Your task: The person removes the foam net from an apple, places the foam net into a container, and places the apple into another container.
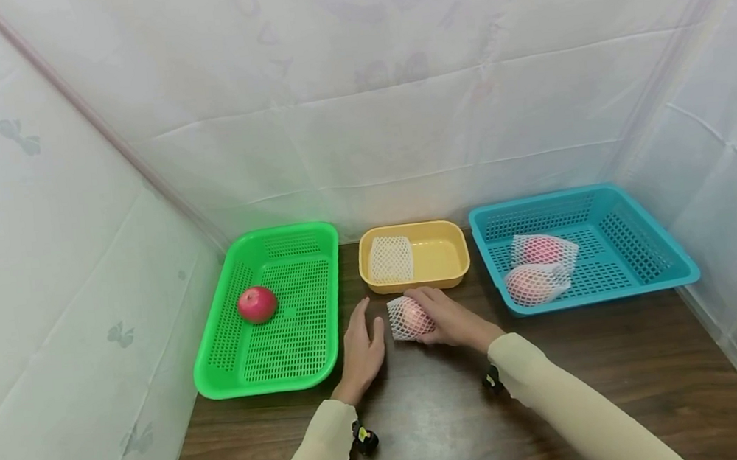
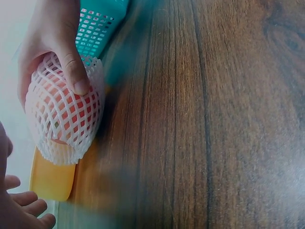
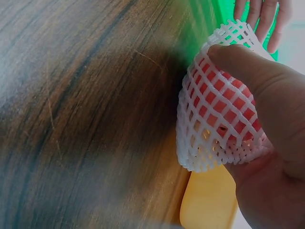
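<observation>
A red apple in a white foam net sleeve (image 1: 412,319) is at the middle, in front of the yellow tray. My right hand (image 1: 442,318) grips it from the right side, thumb and fingers curled round the netting; the right wrist view shows the thumb pressed on the netted apple (image 3: 224,105). My left hand (image 1: 362,345) is just left of it, fingers extended, touching nothing, between the sleeve and the green basket. In the left wrist view the fingers of the left hand (image 2: 26,207) show apart from the netted apple (image 2: 66,105).
A green basket (image 1: 334,322) at left holds a bare red apple (image 1: 257,304). The yellow tray (image 1: 440,253) at the back holds flat white foam netting (image 1: 391,259). A blue basket (image 1: 653,278) at right contains two netted fruits (image 1: 529,285). White sheeting (image 1: 400,138) encloses the table.
</observation>
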Demonstrator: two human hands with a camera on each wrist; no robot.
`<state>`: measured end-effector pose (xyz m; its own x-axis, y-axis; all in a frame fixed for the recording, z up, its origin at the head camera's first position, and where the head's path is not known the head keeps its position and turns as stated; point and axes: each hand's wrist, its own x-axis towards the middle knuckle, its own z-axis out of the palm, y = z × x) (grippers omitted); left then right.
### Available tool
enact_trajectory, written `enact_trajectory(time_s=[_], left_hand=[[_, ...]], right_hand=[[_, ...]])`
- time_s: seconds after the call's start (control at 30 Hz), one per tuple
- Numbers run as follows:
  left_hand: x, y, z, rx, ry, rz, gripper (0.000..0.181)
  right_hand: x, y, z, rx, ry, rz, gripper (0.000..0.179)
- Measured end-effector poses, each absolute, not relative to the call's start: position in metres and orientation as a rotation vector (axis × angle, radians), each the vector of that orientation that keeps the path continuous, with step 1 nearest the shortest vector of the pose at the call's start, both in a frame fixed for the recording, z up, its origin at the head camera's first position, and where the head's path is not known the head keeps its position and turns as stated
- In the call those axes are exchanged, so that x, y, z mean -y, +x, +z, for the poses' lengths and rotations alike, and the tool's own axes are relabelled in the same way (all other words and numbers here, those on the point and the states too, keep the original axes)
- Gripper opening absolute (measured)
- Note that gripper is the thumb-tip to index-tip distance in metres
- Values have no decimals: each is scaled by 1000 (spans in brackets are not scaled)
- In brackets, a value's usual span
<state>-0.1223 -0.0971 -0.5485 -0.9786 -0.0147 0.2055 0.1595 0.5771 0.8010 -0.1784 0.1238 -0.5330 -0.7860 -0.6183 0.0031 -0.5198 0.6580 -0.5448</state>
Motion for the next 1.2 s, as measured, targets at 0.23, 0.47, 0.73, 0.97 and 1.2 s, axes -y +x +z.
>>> enact_trajectory(time_s=[0.23, 0.47, 0.73, 0.97, 1.2], left_hand=[[97, -122, -549, 2647, -99, -1352, 51], [96, -122, -549, 2627, -139, -1325, 43], [96, -122, -550, 2640, -149, -1317, 37], [97, -123, -552, 2645, -153, -1290, 36], [97, -123, -551, 2645, -146, -1284, 36]], right_hand=[[-126, -177, -531, -2704, -969, -825, 90], [-130, -175, -530, -2716, -953, -842, 91], [-135, -172, -531, -2729, -916, -850, 93], [-140, -171, -531, -2741, -889, -892, 97], [-145, -171, -532, -2778, -810, -893, 98]])
